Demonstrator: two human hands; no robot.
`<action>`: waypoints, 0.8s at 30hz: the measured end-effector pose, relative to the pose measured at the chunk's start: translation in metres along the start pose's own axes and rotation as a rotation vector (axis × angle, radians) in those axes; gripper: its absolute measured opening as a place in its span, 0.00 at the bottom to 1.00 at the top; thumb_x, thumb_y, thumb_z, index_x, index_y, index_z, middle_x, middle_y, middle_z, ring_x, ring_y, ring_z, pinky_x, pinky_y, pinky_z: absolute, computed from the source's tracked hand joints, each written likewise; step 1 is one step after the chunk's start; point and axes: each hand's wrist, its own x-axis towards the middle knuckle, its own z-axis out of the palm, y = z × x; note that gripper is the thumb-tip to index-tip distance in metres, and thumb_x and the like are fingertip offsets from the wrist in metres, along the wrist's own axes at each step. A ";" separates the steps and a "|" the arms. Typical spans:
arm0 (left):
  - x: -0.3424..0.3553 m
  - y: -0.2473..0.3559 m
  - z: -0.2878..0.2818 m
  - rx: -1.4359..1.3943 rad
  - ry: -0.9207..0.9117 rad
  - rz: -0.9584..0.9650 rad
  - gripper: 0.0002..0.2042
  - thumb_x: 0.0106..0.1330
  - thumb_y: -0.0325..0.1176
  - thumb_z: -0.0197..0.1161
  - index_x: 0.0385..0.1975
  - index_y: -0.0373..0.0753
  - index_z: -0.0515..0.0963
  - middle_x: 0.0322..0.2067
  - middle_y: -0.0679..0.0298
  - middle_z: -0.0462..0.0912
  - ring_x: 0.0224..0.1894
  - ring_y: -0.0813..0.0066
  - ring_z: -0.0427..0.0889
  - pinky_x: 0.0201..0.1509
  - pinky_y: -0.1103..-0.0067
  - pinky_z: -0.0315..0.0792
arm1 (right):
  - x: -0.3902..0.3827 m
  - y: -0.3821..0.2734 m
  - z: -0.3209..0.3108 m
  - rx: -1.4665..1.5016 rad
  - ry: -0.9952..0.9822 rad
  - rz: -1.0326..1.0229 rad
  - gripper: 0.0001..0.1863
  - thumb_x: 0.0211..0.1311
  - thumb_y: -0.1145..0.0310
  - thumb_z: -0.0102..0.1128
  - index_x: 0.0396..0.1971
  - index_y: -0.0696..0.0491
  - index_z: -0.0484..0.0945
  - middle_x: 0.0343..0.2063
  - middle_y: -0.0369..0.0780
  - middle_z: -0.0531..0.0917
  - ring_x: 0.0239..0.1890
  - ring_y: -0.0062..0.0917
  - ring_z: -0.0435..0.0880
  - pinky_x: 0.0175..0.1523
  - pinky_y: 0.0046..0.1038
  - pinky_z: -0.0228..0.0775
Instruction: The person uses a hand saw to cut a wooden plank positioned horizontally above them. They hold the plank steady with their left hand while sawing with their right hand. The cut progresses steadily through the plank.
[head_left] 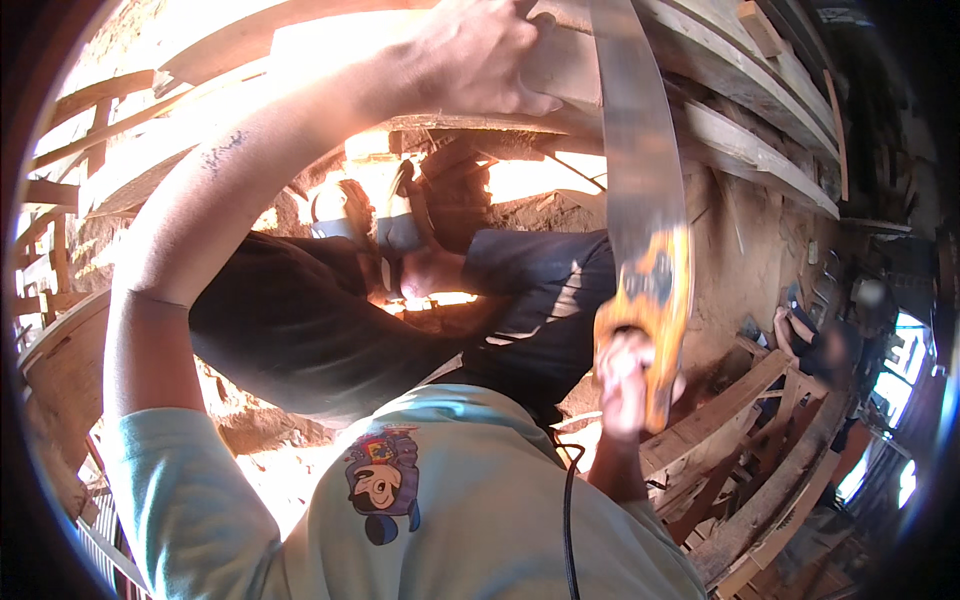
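My right hand (628, 385) is closed round the orange and dark handle of a handsaw (645, 150), low and right of the middle. The saw's wide metal blade points up and away, and its upper end runs out of the picture. My left arm reaches across to a wooden board (568, 72) at the top. There my left hand (480, 55) grips the board just left of the blade, thumb toward me; some fingertips are hidden. The blade crosses the board's right part. Motion blurs the saw and my right hand a little, and whether the teeth touch the wood cannot be told.
Long planks (750, 140) extend at the upper right. A wooden frame (730, 430) and more timber stand at the right. Another person (825, 345) is farther off there. My sandalled feet (400, 225) are below the board on earthen ground. Slats (95, 140) line the left.
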 end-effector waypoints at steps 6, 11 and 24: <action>0.005 0.011 -0.001 0.052 0.084 0.010 0.39 0.61 0.61 0.74 0.55 0.25 0.81 0.52 0.40 0.81 0.54 0.40 0.85 0.61 0.56 0.80 | 0.142 0.017 0.056 -0.009 -0.061 0.052 0.03 0.74 0.75 0.64 0.43 0.57 0.80 0.26 0.35 0.81 0.19 0.12 0.75 0.22 0.19 0.67; 0.008 0.014 -0.016 0.049 -0.065 -0.061 0.36 0.60 0.61 0.75 0.51 0.28 0.85 0.50 0.40 0.81 0.55 0.40 0.84 0.60 0.54 0.79 | 0.083 0.022 0.030 -0.107 -0.026 -0.079 0.05 0.73 0.77 0.63 0.45 0.57 0.81 0.31 0.37 0.84 0.27 0.14 0.81 0.28 0.20 0.71; 0.002 0.000 0.006 0.040 0.107 0.029 0.36 0.60 0.61 0.75 0.48 0.27 0.84 0.49 0.38 0.81 0.54 0.40 0.83 0.60 0.53 0.78 | -0.022 0.020 -0.028 0.158 -0.115 0.012 0.09 0.72 0.79 0.61 0.49 0.57 0.79 0.29 0.37 0.81 0.21 0.16 0.77 0.24 0.20 0.69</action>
